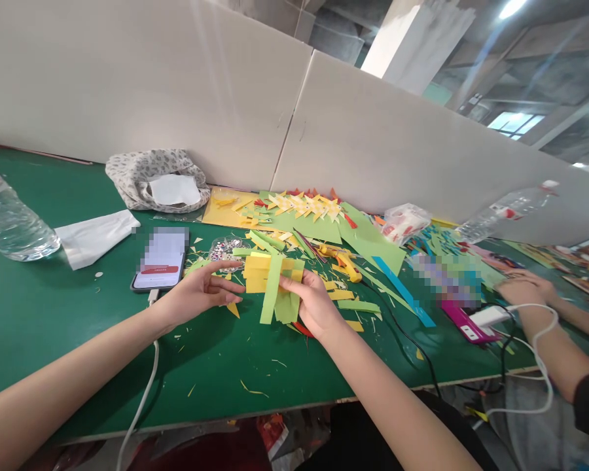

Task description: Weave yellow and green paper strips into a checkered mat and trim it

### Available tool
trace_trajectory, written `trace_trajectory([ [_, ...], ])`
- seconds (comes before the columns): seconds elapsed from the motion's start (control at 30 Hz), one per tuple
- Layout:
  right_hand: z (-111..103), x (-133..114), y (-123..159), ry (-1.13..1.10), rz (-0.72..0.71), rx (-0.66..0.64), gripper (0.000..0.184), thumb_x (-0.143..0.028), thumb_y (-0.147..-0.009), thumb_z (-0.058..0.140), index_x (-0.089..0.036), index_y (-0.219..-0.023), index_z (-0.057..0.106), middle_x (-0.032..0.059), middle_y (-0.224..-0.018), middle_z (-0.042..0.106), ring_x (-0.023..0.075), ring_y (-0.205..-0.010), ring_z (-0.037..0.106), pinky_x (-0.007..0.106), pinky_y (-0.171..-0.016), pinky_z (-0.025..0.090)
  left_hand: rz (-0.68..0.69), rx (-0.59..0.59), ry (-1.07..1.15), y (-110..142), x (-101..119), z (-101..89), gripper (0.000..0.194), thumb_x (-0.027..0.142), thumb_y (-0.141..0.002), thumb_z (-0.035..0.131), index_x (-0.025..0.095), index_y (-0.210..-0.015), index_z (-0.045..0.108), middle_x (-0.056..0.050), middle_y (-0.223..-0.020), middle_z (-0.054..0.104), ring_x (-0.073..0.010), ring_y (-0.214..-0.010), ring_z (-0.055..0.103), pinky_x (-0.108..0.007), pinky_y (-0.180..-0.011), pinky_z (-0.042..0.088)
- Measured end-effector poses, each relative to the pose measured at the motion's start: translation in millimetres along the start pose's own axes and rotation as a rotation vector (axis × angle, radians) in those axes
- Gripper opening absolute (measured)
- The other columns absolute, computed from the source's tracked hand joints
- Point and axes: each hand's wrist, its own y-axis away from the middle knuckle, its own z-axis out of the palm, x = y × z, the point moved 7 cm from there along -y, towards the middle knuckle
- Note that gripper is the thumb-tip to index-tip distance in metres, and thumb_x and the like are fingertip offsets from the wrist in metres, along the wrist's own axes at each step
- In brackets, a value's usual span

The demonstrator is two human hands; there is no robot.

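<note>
My right hand (314, 302) is closed on a piece of woven paper (273, 281) made of yellow and green strips, held above the green table. My left hand (207, 288) has its fingers apart just left of the paper and grips nothing. Behind the paper lies a loose scatter of cut yellow and green strips (341, 296). A clear dish of small googly eyes (224, 250) sits behind my left fingers. To the right of the paper rests a yellow glue gun (342, 261). Part of a red object (303, 329) shows under my right hand.
A phone (161, 258) on a white cable lies left, near a water bottle (12, 212) and a tissue (101, 239). A patterned cloth bag (157, 180) and woven paper fish (309, 206) stand at the partition. On the right are a pink power strip (464, 324) and another person's hands (527, 291).
</note>
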Motion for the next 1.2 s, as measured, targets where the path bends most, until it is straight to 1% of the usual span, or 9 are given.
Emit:
trace_trajectory([
  [0.13, 9.3, 5.2, 3.9, 0.061, 0.067, -0.157, 0.034, -0.029, -0.053, 0.078, -0.018, -0.083, 0.067, 0.0037, -0.085, 0.071, 0.0198, -0.075, 0.066, 0.034, -0.070, 0.053, 0.002, 0.088, -0.130, 1.4, 7.5, -5.2, 0.054, 0.024, -0.065, 0.070, 0.021, -0.114, 0.049, 0.003, -0.067, 0.065, -0.0163, -0.062, 0.065, -0.031, -0.061, 0.055],
  [0.23, 16.6, 12.9, 9.5, 0.235, 0.173, -0.282, 0.031, -0.026, -0.053, 0.078, -0.017, -0.081, 0.067, 0.0024, -0.081, 0.070, 0.0174, -0.073, 0.065, 0.031, -0.068, 0.052, 0.029, 0.150, -0.233, 3.7, 17.0, -8.4, 0.040, 0.037, -0.073, 0.063, 0.020, -0.108, 0.054, 0.003, -0.063, 0.062, -0.0138, -0.052, 0.061, -0.028, -0.054, 0.051],
  [0.33, 19.3, 16.2, 13.8, 0.432, 0.226, -0.341, 0.028, -0.026, -0.056, 0.077, -0.017, -0.080, 0.067, 0.0020, -0.082, 0.069, 0.0170, -0.074, 0.065, 0.030, -0.068, 0.051, 0.102, 0.196, -0.293, 6.0, 25.7, -9.8, 0.036, 0.043, -0.082, 0.050, 0.021, -0.109, 0.054, -0.002, -0.075, 0.066, -0.0175, -0.069, 0.065, -0.032, -0.066, 0.050],
  [0.47, 22.9, 14.1, 17.1, 0.487, 0.222, -0.412, 0.030, -0.029, -0.058, 0.075, -0.017, -0.085, 0.067, 0.0030, -0.084, 0.069, 0.0191, -0.080, 0.064, 0.032, -0.071, 0.051, 0.180, 0.215, -0.310, 7.5, 29.4, -8.4, 0.040, 0.038, -0.080, 0.054, 0.022, -0.116, 0.047, -0.008, -0.105, 0.065, -0.0230, -0.100, 0.059, -0.039, -0.083, 0.046],
  [0.6, 30.7, 12.0, 23.7, 0.381, 0.235, -0.582, 0.029, -0.028, -0.058, 0.075, -0.016, -0.083, 0.068, 0.0019, -0.081, 0.068, 0.0163, -0.074, 0.064, 0.029, -0.069, 0.052, 0.185, 0.188, -0.273, 6.6, 26.4, -5.9, 0.038, 0.035, -0.081, 0.053, 0.023, -0.116, 0.047, -0.007, -0.110, 0.064, -0.0217, -0.104, 0.058, -0.040, -0.089, 0.044],
  [0.67, 31.5, 13.2, 24.5, 0.450, 0.225, -0.622, 0.028, -0.028, -0.059, 0.074, -0.017, -0.084, 0.068, 0.0018, -0.083, 0.069, 0.0168, -0.075, 0.064, 0.029, -0.069, 0.051, 0.184, 0.184, -0.257, 5.9, 25.0, -6.2, 0.036, 0.033, -0.081, 0.053, 0.023, -0.115, 0.048, -0.007, -0.109, 0.064, -0.0209, -0.100, 0.060, -0.039, -0.089, 0.044],
  [0.87, 22.2, 21.5, 12.2, 0.801, 0.147, -0.487, 0.029, -0.027, -0.063, 0.071, -0.019, -0.090, 0.067, 0.0049, -0.091, 0.068, 0.0224, -0.083, 0.064, 0.032, -0.068, 0.051, 0.188, 0.140, -0.303, 4.3, 22.8, -5.3, 0.035, 0.025, -0.078, 0.052, 0.021, -0.113, 0.049, -0.007, -0.102, 0.066, -0.0213, -0.092, 0.063, -0.040, -0.083, 0.048],
  [1.03, 25.2, 16.3, 11.6, 0.671, 0.117, -0.477, 0.025, -0.029, -0.067, 0.068, -0.019, -0.089, 0.064, 0.0032, -0.094, 0.067, 0.0204, -0.085, 0.064, 0.031, -0.071, 0.051, 0.087, -0.070, -0.296, 4.8, 14.7, 9.2, 0.033, 0.013, -0.071, 0.050, 0.021, -0.103, 0.055, -0.003, -0.089, 0.069, -0.0188, -0.089, 0.063, -0.035, -0.081, 0.049],
  [1.2, 14.1, 8.9, 8.0, 0.564, 0.140, -0.327, 0.031, -0.032, -0.066, 0.069, -0.017, -0.092, 0.062, 0.0041, -0.089, 0.067, 0.0202, -0.079, 0.065, 0.030, -0.064, 0.052, -0.039, -0.136, -0.268, 6.7, 9.5, 13.9, 0.028, 0.017, -0.070, 0.050, 0.020, -0.097, 0.060, 0.000, -0.072, 0.066, -0.0159, -0.066, 0.062, -0.029, -0.062, 0.050],
])
